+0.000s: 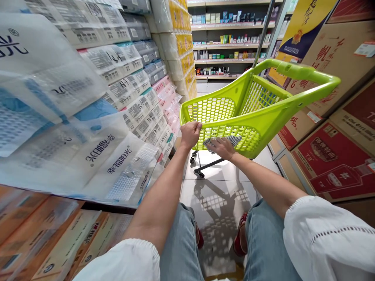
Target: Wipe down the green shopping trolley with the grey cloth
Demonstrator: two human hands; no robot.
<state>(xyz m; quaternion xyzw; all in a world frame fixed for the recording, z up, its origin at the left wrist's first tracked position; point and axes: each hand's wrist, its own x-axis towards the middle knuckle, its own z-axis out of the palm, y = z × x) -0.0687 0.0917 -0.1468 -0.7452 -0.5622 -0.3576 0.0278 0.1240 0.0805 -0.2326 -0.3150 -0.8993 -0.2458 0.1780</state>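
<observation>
Your knees [175,242] sit apart just short of the cart [271,124], which stands side-on to you on the tiled floor [190,191], probably so its near wall is within reach. Your left hand [191,134] has its grip curled closed over the cart's rim near one end, seemingly to steady it. Your right hand [222,148] lies flattened, its grip loose and fingers extended, over a striped cloth [236,139] against the perforated wall; spread like that, it likely keeps the cloth pressed flat. Wrapped packs [52,97] rise left, cartons [334,156] right; stocked shelves [228,27] stand beyond.
</observation>
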